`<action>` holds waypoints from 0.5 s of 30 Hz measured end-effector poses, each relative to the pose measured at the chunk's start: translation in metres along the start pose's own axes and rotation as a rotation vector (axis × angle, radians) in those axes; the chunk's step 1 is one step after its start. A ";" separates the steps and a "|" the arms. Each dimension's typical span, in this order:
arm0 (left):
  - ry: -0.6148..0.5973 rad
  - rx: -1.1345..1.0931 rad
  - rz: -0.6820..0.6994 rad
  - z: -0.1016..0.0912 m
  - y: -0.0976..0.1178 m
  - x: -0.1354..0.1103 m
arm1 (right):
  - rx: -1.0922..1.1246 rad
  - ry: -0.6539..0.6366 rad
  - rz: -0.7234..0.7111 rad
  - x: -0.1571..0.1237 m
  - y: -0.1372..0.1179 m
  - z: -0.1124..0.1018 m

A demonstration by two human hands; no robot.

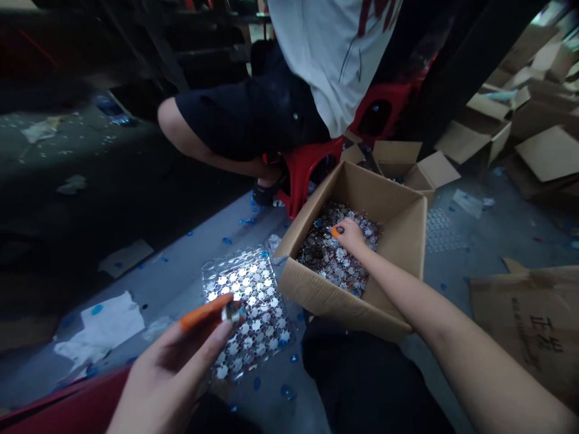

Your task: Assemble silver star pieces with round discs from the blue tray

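My left hand (pixel 181 361) is low in the foreground, with an orange cot on one finger, pinching a small round silver metal piece (pixel 230 312) above a clear plastic tray (pixel 246 310) dotted with shiny star-shaped pieces. My right hand (pixel 350 236) reaches into an open cardboard box (pixel 402 241) and rests fingers-down in a heap of small silvery pieces (pixel 325 253). An orange cot shows on one of its fingers. I cannot see what the fingers hold, if anything.
Another person in dark shorts and a white shirt (pixel 325 54) sits on a red plastic stool (pixel 307 169) just behind the box. Flattened and open cardboard boxes (pixel 534 120) pile up at the right. Blue bits and white paper scraps (pixel 108 325) litter the grey floor.
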State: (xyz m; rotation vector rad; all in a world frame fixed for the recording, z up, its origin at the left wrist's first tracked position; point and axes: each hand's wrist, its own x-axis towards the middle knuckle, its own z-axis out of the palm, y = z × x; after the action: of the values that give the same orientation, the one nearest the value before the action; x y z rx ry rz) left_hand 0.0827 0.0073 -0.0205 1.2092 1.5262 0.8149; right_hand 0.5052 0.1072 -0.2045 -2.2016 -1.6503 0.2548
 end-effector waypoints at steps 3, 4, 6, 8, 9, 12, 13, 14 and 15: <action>-0.092 -0.061 0.015 0.007 0.010 -0.004 | 0.065 0.111 0.015 -0.005 -0.015 -0.048; -0.099 -0.060 0.062 0.008 0.013 -0.006 | 0.088 0.138 0.011 -0.007 -0.024 -0.064; -0.092 -0.013 0.227 0.009 0.016 -0.011 | 0.140 0.171 -0.027 -0.015 -0.051 -0.097; -0.044 0.075 0.476 0.007 0.018 -0.014 | 0.192 0.178 -0.112 -0.029 -0.088 -0.127; -0.013 0.121 0.605 0.005 0.019 -0.016 | 0.234 0.171 -0.180 -0.039 -0.110 -0.141; 0.048 0.203 0.867 -0.005 0.021 -0.020 | 0.411 0.084 -0.438 -0.076 -0.181 -0.173; 0.061 0.203 0.903 -0.009 0.023 -0.021 | 0.458 0.040 -0.511 -0.089 -0.204 -0.181; 0.075 0.196 0.924 -0.014 0.024 -0.022 | 0.490 -0.006 -0.571 -0.101 -0.226 -0.187; 0.089 0.186 0.939 -0.019 0.025 -0.023 | 0.499 -0.047 -0.614 -0.112 -0.245 -0.191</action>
State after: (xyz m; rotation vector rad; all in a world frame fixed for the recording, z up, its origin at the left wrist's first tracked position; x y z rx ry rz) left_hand 0.0728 -0.0069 0.0145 2.0975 1.0652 1.3477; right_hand 0.3252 0.0237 0.0595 -1.2749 -1.9365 0.4795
